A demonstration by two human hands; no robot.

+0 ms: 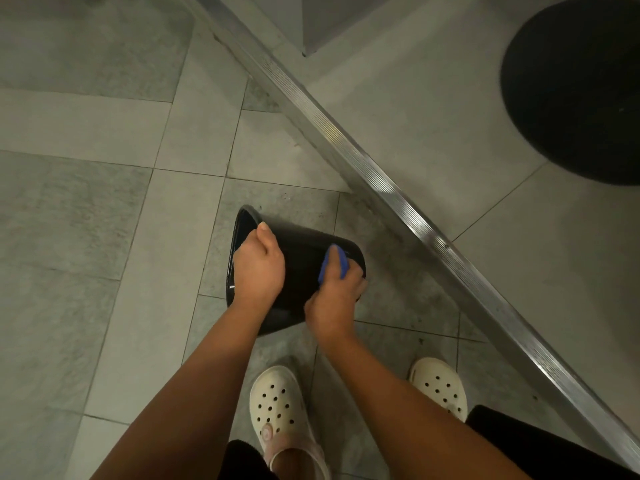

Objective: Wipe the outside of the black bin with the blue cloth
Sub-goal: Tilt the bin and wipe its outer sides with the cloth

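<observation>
A small black bin lies tipped on its side above the grey tiled floor, its open mouth facing left and its base to the right. My left hand grips the bin at its rim, thumb over the top edge. My right hand holds a bunched blue cloth against the bin's outer wall near the base. Most of the cloth is hidden under my fingers.
A ribbed metal threshold strip runs diagonally from top centre to bottom right. Beyond it is a round black mat on pale tiles. My two cream clogs stand just below the bin.
</observation>
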